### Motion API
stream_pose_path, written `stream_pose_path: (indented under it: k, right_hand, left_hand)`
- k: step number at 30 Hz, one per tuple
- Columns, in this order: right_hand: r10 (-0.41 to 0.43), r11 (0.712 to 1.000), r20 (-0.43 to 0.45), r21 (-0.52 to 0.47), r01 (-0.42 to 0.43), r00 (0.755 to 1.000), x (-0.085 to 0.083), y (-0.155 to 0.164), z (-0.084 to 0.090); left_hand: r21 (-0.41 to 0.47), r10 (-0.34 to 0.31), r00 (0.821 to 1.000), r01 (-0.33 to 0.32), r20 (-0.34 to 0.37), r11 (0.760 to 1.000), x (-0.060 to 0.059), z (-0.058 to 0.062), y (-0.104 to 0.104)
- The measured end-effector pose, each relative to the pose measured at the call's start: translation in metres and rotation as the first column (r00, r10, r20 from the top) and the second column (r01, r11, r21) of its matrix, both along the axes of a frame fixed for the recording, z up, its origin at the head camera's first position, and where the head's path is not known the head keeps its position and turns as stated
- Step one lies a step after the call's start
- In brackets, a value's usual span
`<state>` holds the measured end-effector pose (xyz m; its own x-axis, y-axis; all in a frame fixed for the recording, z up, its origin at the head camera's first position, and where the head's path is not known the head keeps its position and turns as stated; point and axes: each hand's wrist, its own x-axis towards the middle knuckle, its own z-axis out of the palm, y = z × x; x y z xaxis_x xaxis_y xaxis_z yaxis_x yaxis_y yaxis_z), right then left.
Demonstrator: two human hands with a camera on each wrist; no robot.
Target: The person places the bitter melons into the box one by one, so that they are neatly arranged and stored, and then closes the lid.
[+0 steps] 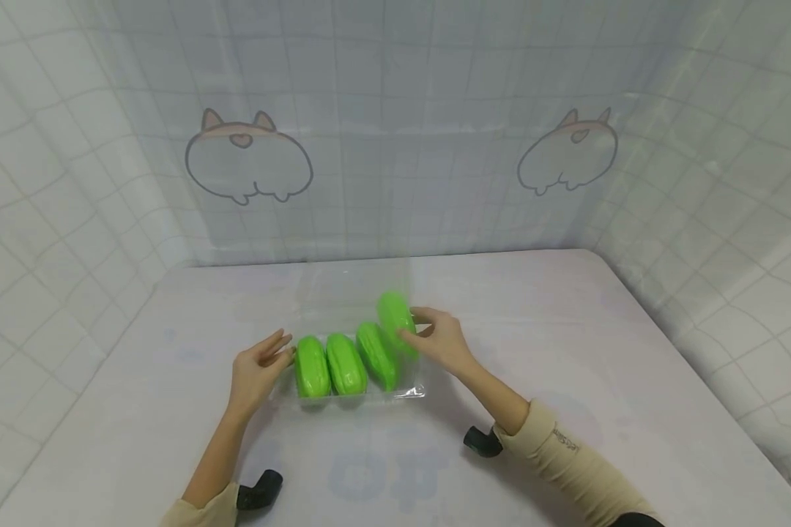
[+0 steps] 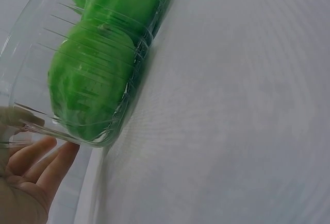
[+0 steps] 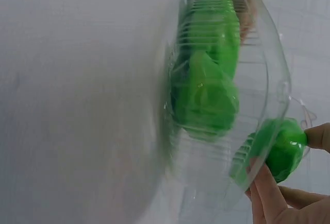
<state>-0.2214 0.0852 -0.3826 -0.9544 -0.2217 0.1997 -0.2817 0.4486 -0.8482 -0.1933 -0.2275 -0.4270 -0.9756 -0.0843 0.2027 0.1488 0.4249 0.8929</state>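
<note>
A clear plastic clamshell box [image 1: 410, 394] lies on the table with its lid [image 1: 352, 284] folded back. Inside are three glossy, bright green, oblong vegetable-like pieces, side by side: one at the left [image 1: 313, 368], one in the middle [image 1: 346, 364], and a tilted one [image 1: 377, 356]. My left hand [image 1: 257, 372] pinches the box's left rim between thumb and fingers; the left wrist view shows this hand [image 2: 36, 175] below the rim. With thumb and fingertips, my right hand [image 1: 443, 340] grips another green oblong piece [image 1: 395, 316] at the box's right end, also seen in the right wrist view [image 3: 283, 149].
A pale tabletop [image 1: 369, 454] carries the box near its far side. Tiled-pattern curtains stand behind it [image 1: 422, 176] and at both sides. Black angular pieces sit at the left wrist [image 1: 261, 490] and the right wrist [image 1: 483, 442].
</note>
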Motion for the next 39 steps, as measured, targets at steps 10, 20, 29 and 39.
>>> stream_pose_path:
  k: [10,20,29,39]
  right_hand:
    - [0.212,0.955,-0.195,0.249,-0.161,0.958,-0.004,-0.005,0.001]
    - [0.325,0.935,-0.237,0.226,-0.273,0.915,-0.026,0.004,-0.012]
    - [0.381,0.916,-0.221,0.22,-0.335,0.898,-0.035,0.01,-0.019]
    - [0.428,0.9,-0.137,0.159,-0.406,0.893,-0.044,0.01,-0.02]
  left_hand:
    - [0.003,-0.005,1.0,0.005,0.003,1.0,0.0,0.001,0.001]
    - [0.008,0.003,1.0,-0.003,0.0,1.0,-0.001,0.0,0.0]
    - [0.021,0.003,1.0,-0.003,-0.008,1.0,-0.004,-0.001,0.0]
    - [0.027,-0.002,1.0,0.002,-0.004,1.0,-0.005,-0.001,0.001]
